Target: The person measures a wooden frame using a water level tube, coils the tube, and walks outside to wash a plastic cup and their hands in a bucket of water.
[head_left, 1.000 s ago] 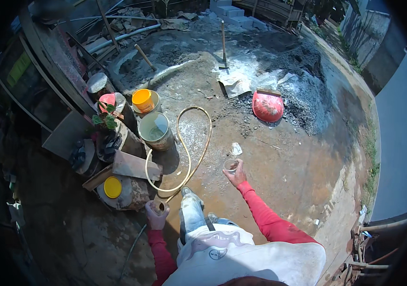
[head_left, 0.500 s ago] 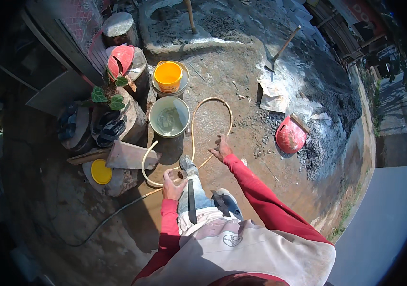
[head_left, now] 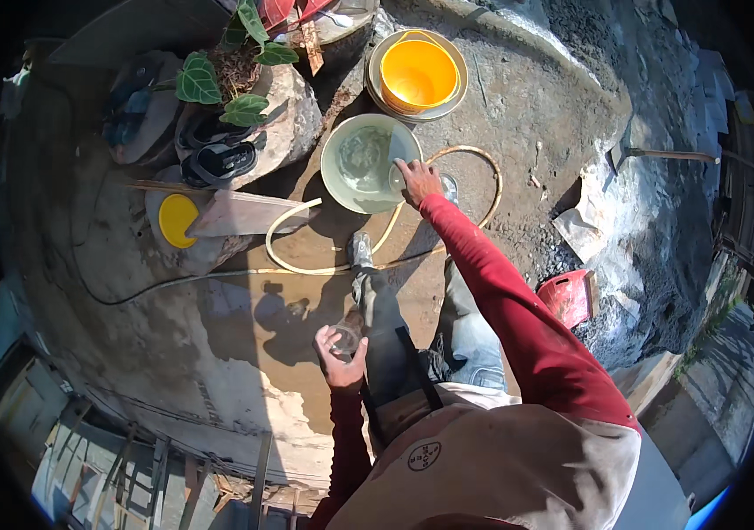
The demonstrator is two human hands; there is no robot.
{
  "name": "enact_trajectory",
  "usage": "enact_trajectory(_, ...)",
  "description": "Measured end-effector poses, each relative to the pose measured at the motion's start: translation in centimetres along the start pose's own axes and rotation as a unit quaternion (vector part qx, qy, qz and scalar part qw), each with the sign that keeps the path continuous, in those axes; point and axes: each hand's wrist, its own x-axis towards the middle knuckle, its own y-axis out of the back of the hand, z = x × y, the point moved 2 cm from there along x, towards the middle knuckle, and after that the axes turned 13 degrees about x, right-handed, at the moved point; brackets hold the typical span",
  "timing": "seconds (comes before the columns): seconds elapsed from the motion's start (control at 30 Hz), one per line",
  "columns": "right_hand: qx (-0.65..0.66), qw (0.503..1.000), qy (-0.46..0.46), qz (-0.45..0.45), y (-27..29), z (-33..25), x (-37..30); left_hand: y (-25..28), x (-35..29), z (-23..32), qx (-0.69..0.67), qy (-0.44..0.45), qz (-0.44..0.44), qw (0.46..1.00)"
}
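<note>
My left hand (head_left: 339, 358) is wrapped round a small clear cup (head_left: 347, 339), held low beside my left leg. My right arm reaches forward, and my right hand (head_left: 421, 182) is at the right rim of a pale bucket (head_left: 331, 177) with water in it. Its fingers are bent over the rim. A small translucent shape shows at the fingertips, but I cannot make out what it is. A cream hose (head_left: 273, 238) curls on the wet ground between the bucket and my feet, its open end left of the bucket.
Behind the bucket, a yellow bucket (head_left: 419, 74) sits in a wider pale one. To the left are dark sandals (head_left: 218, 164) on a stump, a leafy plant (head_left: 197, 79) and a yellow lid (head_left: 177, 220). A red hard hat (head_left: 564, 299) and a hoe (head_left: 670, 155) lie right.
My right hand has moved from above the hose to the water bucket's rim. My left hand still has the clear cup. The view has turned, shifting the surroundings.
</note>
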Motion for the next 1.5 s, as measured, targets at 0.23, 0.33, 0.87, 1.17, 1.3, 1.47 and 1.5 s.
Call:
enact_trajectory(0.23,-0.157,0.973,0.167,0.024,-8.5,3.8,9.3,-7.2,-7.0,4.0,-0.036,0.305,0.18,0.935)
enact_trajectory(0.33,-0.196,0.951,0.238,0.015,-9.6,4.6,9.9,-12.6,-8.2,8.7,-0.046,0.333,0.123,0.934)
enact_trajectory(0.87,0.556,0.821,0.01,0.132,11.9,19.2,8.6,-19.2,-3.0,21.3,-0.1,0.258,0.121,0.953)
enact_trajectory(1.17,0.899,0.417,-0.116,0.064,38.8,47.4,37.9,-17.5,-2.0,22.0,-0.084,0.225,0.124,0.963)
enact_trajectory(1.3,0.764,0.617,-0.039,0.185,51.3,50.0,40.0,-18.1,-1.6,20.9,-0.075,0.248,0.146,0.955)
enact_trajectory(1.47,0.427,0.874,0.1,0.211,50.2,34.4,31.2,-19.5,0.4,20.5,-0.073,0.245,0.144,0.956)
enact_trajectory(1.5,0.461,0.867,0.108,0.159,47.1,30.7,28.8,-19.6,0.8,20.5,-0.081,0.25,0.148,0.954)
